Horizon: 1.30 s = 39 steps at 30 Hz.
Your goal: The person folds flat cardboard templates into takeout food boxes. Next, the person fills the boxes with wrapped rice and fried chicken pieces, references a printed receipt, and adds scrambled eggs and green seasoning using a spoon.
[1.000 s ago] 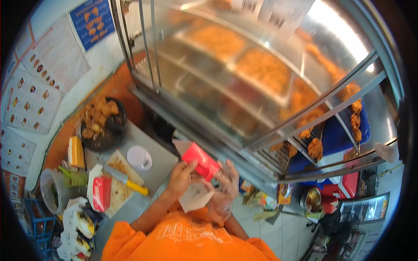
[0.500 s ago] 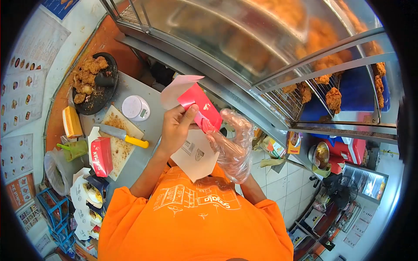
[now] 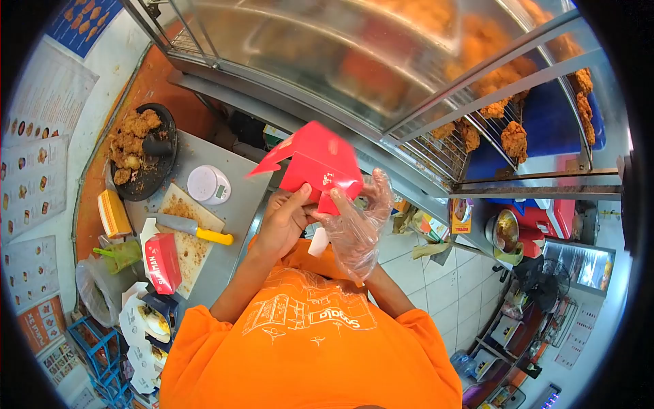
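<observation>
A red cardboard food box, partly folded with one flap sticking out to the left, is between my two hands in front of my chest. My bare left hand grips its lower edge, thumb on the red side. My right hand, in a clear plastic glove, pinches the box's lower right corner with the thumb on the panel. A white flap shows below the hands. Fingers behind the box are partly hidden.
A yellow-handled knife lies on a crumb-covered cutting board at left, near a white scale, another red box and a black mortar with fried chicken. The glass-fronted cabinet holds fried chicken ahead.
The box has been turned and opened from a flat sheet into a partly folded shape, red side now facing up. My gloved right hand has come onto its corner.
</observation>
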{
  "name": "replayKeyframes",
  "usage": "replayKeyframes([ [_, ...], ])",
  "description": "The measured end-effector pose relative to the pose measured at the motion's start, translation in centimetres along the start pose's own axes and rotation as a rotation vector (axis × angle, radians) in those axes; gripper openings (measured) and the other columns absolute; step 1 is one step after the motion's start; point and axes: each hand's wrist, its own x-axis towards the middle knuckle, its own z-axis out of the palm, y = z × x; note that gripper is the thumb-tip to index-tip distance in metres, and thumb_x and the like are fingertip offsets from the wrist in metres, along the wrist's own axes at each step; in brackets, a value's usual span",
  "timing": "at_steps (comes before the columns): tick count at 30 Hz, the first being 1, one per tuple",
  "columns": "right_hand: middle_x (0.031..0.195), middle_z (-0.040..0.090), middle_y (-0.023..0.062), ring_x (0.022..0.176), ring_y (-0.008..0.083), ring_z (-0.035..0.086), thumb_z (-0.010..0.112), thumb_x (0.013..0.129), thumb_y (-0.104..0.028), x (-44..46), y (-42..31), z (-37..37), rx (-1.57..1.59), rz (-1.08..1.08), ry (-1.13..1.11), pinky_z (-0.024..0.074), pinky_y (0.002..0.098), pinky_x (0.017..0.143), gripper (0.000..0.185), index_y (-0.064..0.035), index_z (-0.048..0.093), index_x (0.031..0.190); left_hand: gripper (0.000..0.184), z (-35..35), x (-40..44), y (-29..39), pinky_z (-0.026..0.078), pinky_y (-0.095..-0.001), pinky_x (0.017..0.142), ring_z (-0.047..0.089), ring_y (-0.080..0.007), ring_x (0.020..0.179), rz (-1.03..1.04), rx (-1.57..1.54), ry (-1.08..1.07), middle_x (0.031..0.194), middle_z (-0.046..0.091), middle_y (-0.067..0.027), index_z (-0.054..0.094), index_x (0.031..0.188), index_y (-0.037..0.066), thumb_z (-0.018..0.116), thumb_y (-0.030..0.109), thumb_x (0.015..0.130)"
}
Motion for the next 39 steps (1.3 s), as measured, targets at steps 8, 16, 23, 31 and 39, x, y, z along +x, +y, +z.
replayKeyframes([
  [8, 0.128, 0.044, 0.0138, 0.118, 0.0282, 0.047, 0.085, 0.067, -0.026, 0.4, -0.2, -1.9, 0.015, 0.119, -0.033, 0.0519, 0.0353, 0.081, 0.033, -0.0092, 0.071, 0.092, 0.022, 1.5, 0.5, -0.4, 0.053, -0.0272, 0.071, 0.067, -0.0149, 0.085, -0.024, 0.062, 0.087, 0.098, 0.07, -0.0109, 0.065, 0.101, 0.002, 0.053, 0.02, 0.099],
  [16, 0.067, 0.054, 0.0063, 0.059, 0.0231, 0.05, 0.074, 0.079, -0.027, -0.6, 1.2, -2.2, -0.077, -0.189, -0.242, 0.0412, 0.036, 0.053, 0.028, -0.0048, 0.066, 0.094, 0.02, 1.4, 0.6, -2.6, 0.047, -0.0224, 0.071, 0.058, -0.0044, 0.08, 0.234, 0.516, 0.287, 0.091, 0.066, -0.002, 0.062, 0.105, 0.0, 0.052, 0.016, 0.099],
  [23, 0.069, 0.053, 0.0101, 0.06, 0.0266, 0.049, 0.025, 0.095, -0.067, 2.0, -3.0, -5.7, 0.144, 0.254, -0.902, 0.037, 0.0388, 0.057, 0.08, -0.0035, 0.044, 0.141, 0.021, -0.7, 0.4, -1.2, 0.049, -0.0254, 0.081, 0.063, -0.0103, 0.089, 0.239, 0.332, 0.338, 0.102, 0.067, -0.0066, 0.06, 0.11, 0.001, 0.052, 0.015, 0.097],
  [31, 0.075, 0.056, 0.0077, 0.067, 0.0187, 0.051, 0.05, 0.09, -0.049, 0.8, -1.7, -6.7, 0.664, 0.421, -1.189, 0.0398, 0.0325, 0.061, 0.063, -0.0031, 0.047, 0.133, 0.02, -0.7, -0.6, -2.5, 0.048, -0.0231, 0.077, 0.059, -0.0063, 0.086, 0.359, 0.536, 0.343, 0.096, 0.066, -0.0035, 0.061, 0.108, 0.0, 0.051, 0.012, 0.096],
  [39, 0.085, 0.06, 0.0052, 0.074, 0.0115, 0.052, 0.074, 0.083, -0.027, -1.0, 1.0, -4.0, 1.333, 0.868, -1.028, 0.0425, 0.0269, 0.067, 0.049, -0.0033, 0.053, 0.121, 0.019, 0.4, 0.5, -2.0, 0.048, -0.0228, 0.072, 0.059, -0.0065, 0.079, 0.201, 0.196, 0.414, 0.09, 0.065, -0.0016, 0.061, 0.101, 0.001, 0.05, 0.016, 0.095],
])
